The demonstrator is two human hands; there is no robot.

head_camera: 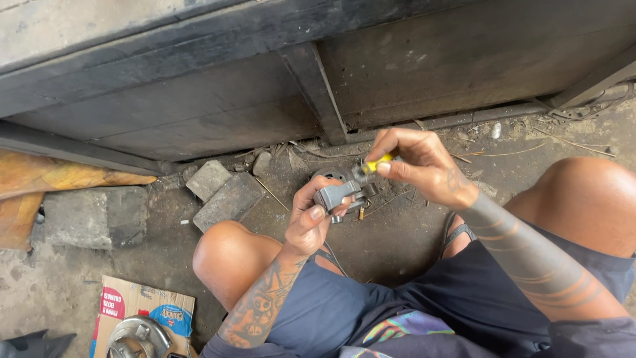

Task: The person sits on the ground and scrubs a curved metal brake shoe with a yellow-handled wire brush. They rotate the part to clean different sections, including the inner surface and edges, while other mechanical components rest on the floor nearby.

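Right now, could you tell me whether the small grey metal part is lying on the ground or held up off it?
Held up: the left hand grips the grey metal part above the ground.

Small metal part [336, 194]: dull silver-grey, in the left hand [311, 219].
Slim tool handle [379, 162]: bright yellow, at 12 o'clock of the part, in the right hand [417, 166].
Forearms: dark tattoos, curved bands on the right, figures on the left.
Cloth shorts [464, 298]: navy blue; a multicoloured print at 6 o'clock.
Flat cardboard box [142, 308]: brown with red and blue print, at 8 o'clock.
Round metal cover [136, 335]: shiny chrome.
Rough stone blocks [225, 195]: grey.
Wooden wall planks [199, 99]: blackened grey.
Dirt floor [391, 238]: brown-grey.
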